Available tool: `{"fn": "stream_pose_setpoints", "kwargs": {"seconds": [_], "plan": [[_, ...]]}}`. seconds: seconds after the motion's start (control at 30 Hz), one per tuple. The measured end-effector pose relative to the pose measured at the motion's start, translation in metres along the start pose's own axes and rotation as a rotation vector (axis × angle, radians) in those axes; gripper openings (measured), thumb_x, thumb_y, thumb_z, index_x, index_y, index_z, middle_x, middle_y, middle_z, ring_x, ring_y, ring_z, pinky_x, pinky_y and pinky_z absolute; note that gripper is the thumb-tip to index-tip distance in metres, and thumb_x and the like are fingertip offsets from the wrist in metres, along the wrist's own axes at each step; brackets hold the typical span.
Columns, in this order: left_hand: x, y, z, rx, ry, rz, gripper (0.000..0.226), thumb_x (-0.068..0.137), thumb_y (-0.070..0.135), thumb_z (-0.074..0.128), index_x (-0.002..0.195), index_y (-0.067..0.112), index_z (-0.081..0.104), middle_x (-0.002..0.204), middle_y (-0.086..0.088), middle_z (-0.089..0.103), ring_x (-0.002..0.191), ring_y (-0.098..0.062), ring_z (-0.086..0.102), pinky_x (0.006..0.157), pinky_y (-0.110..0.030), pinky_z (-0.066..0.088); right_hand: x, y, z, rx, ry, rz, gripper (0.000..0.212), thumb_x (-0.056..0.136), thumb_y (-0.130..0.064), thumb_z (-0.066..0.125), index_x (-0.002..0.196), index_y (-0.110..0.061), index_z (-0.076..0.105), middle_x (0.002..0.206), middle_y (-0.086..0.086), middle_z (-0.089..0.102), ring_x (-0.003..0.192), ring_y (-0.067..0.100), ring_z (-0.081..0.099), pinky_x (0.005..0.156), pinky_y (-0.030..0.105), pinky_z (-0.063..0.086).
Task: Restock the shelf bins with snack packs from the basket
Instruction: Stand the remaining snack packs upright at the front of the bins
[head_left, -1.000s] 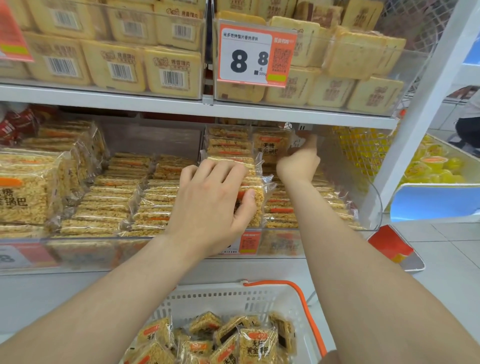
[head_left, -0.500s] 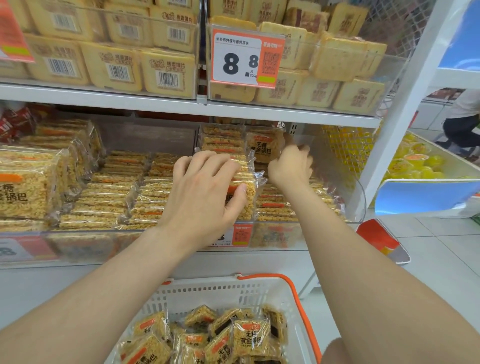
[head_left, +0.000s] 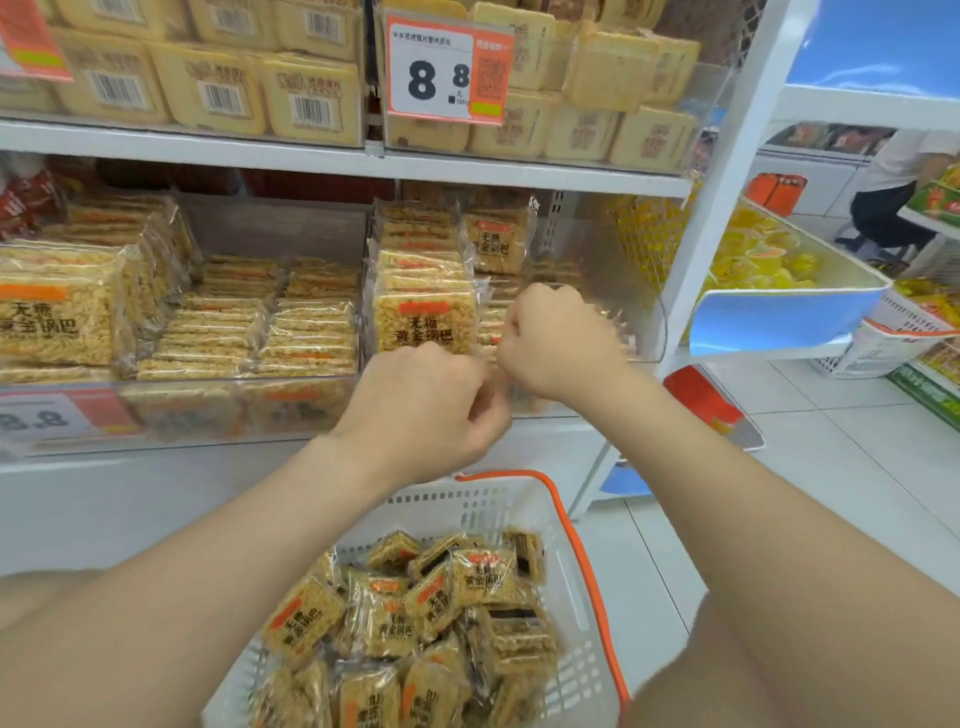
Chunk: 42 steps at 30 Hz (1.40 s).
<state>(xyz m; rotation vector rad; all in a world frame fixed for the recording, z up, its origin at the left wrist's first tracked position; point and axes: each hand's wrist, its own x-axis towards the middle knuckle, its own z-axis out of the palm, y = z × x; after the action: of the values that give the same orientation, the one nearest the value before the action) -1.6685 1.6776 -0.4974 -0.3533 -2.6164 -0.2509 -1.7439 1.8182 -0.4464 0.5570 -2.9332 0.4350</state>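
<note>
I count two hands, the left hand (head_left: 421, 400) and the right hand (head_left: 550, 343). There is one basket (head_left: 467, 512), white, with one orange handle (head_left: 587, 561). The snack packs (head_left: 483, 577) in it lie in a heap; I make out about twenty, not an exact number. Under the upper shelf board (head_left: 260, 148) I see two clear bins, the left bin (head_left: 208, 410) and the right bin (head_left: 644, 291). Three price tags (head_left: 447, 73) show on the shelf edges. One other person (head_left: 898, 176) is at the right edge.
</note>
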Motion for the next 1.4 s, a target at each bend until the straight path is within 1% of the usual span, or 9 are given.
{"fn": "stream_pose_setpoints", "kwargs": {"seconds": [0.2, 0.37, 0.57, 0.7, 0.83, 0.9, 1.0, 1.17, 1.4], "plan": [[-0.035, 0.025, 0.047, 0.155, -0.505, 0.032, 0.033, 0.098, 0.033, 0.047, 0.068, 0.022, 0.045, 0.065, 0.003, 0.047, 0.057, -0.024, 0.048, 0.057, -0.031, 0.039, -0.071, 0.003, 0.027, -0.366, -0.451, -0.134, 0.021, 0.101, -0.02, 0.052, 0.118, -0.012, 0.06, 0.114, 0.01, 0.06, 0.102, 0.035, 0.064, 0.073, 0.038, 0.042], [-0.067, 0.039, 0.105, 0.179, -0.877, 0.151, 0.026, 0.103, 0.021, 0.042, 0.079, 0.018, 0.052, 0.078, -0.002, 0.057, 0.064, -0.023, 0.054, 0.056, -0.035, 0.046, -0.088, 0.03, 0.064, -0.444, -0.88, -0.142, 0.016, 0.098, -0.008, 0.051, 0.083, -0.011, 0.055, 0.088, 0.003, 0.058, 0.076, 0.023, 0.056, 0.073, 0.037, 0.048], [-0.109, 0.046, 0.189, -0.016, -1.16, 0.072, 0.016, 0.102, 0.01, 0.049, 0.108, 0.014, 0.063, 0.1, -0.002, 0.062, 0.083, -0.024, 0.062, 0.077, -0.044, 0.058, -0.085, 0.032, 0.08, -0.384, -0.888, -0.22, 0.039, 0.094, -0.007, 0.049, 0.13, -0.014, 0.065, 0.12, 0.003, 0.067, 0.104, 0.025, 0.065, 0.089, 0.039, 0.057], [-0.134, 0.054, 0.215, -0.176, -1.309, -0.04, 0.071, 0.102, 0.0, 0.05, 0.162, 0.032, 0.027, 0.15, -0.004, 0.036, 0.109, -0.023, 0.06, 0.086, -0.042, 0.058, -0.077, 0.031, 0.084, -0.338, -0.878, -0.238, 0.033, 0.096, -0.008, 0.048, 0.125, -0.014, 0.063, 0.116, 0.005, 0.065, 0.1, 0.027, 0.066, 0.084, 0.038, 0.057], [-0.139, 0.06, 0.223, -0.322, -1.235, -0.08, 0.079, 0.103, -0.002, 0.05, 0.168, 0.031, 0.019, 0.164, -0.007, 0.033, 0.128, -0.028, 0.057, 0.087, -0.031, 0.052, -0.069, 0.03, 0.085, -0.307, -0.848, -0.28, 0.04, 0.101, -0.015, 0.049, 0.139, -0.016, 0.061, 0.134, 0.007, 0.064, 0.118, 0.03, 0.065, 0.097, 0.047, 0.058], [-0.138, 0.059, 0.224, -0.401, -1.161, -0.129, 0.069, 0.103, -0.001, 0.054, 0.164, 0.023, 0.034, 0.134, -0.009, 0.063, 0.117, -0.024, 0.064, 0.093, -0.033, 0.052, -0.067, 0.029, 0.084, -0.304, -0.844, -0.302, 0.039, 0.101, -0.016, 0.049, 0.138, -0.015, 0.062, 0.134, 0.007, 0.065, 0.119, 0.03, 0.065, 0.097, 0.046, 0.058], [-0.136, 0.055, 0.223, -0.417, -1.038, -0.17, 0.047, 0.098, 0.009, 0.072, 0.144, 0.015, 0.063, 0.094, 0.006, 0.069, 0.094, -0.015, 0.069, 0.084, -0.026, 0.057, -0.065, 0.028, 0.079, -0.299, -0.833, -0.305, 0.04, 0.102, -0.014, 0.048, 0.14, -0.014, 0.061, 0.139, 0.01, 0.063, 0.123, 0.03, 0.064, 0.096, 0.044, 0.056], [-0.134, 0.052, 0.217, -0.37, -0.95, -0.136, 0.02, 0.096, 0.026, 0.078, 0.113, 0.018, 0.081, 0.11, 0.009, 0.077, 0.1, -0.007, 0.069, 0.099, -0.03, 0.056, -0.059, 0.026, 0.079, -0.296, -0.825, -0.291, 0.042, 0.1, -0.014, 0.05, 0.141, -0.014, 0.061, 0.142, 0.011, 0.062, 0.129, 0.032, 0.062, 0.102, 0.047, 0.055], [-0.131, 0.047, 0.203, -0.415, -0.925, -0.091, 0.01, 0.096, 0.033, 0.077, 0.088, 0.028, 0.075, 0.092, 0.017, 0.073, 0.089, -0.002, 0.066, 0.088, -0.034, 0.058, -0.053, 0.028, 0.079, -0.308, -0.83, -0.269, 0.039, 0.101, -0.017, 0.049, 0.137, -0.015, 0.063, 0.14, 0.009, 0.063, 0.13, 0.033, 0.06, 0.104, 0.051, 0.054]]}}
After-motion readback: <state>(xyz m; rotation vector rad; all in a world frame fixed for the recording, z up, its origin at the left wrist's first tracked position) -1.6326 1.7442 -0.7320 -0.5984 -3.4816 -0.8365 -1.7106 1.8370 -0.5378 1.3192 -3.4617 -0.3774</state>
